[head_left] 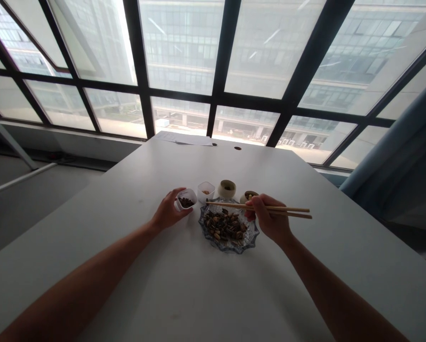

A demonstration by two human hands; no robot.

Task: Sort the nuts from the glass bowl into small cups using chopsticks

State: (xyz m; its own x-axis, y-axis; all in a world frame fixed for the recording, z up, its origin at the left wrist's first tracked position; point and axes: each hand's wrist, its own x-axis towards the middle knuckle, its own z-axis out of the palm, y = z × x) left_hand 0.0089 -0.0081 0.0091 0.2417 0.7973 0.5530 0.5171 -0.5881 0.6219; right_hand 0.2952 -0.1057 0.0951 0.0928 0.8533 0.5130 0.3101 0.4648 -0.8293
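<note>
My left hand (169, 209) is closed around a small clear plastic cup (186, 194), tilted toward me, with dark seeds or nuts inside. My right hand (270, 219) grips a pair of wooden chopsticks (287, 209). Their tips point left, over the far rim of a scalloped glass bowl (203, 229). In that bowl lies a mixed heap of nuts and seeds (224, 224). Beside the left cup stands another clear cup (206, 186) with a few light brown pieces. A beige round cup (227, 188) is behind the bowl, and a second one (247, 195) is partly hidden by my right hand.
The white table (134, 275) reaches toward large dark-framed windows. Sheets of paper (187, 138) lie at its far edge, close to a round cable hole (237, 148). A blue-grey curtain (401, 147) hangs at the right, and a white metal frame (16, 145) stands at the left.
</note>
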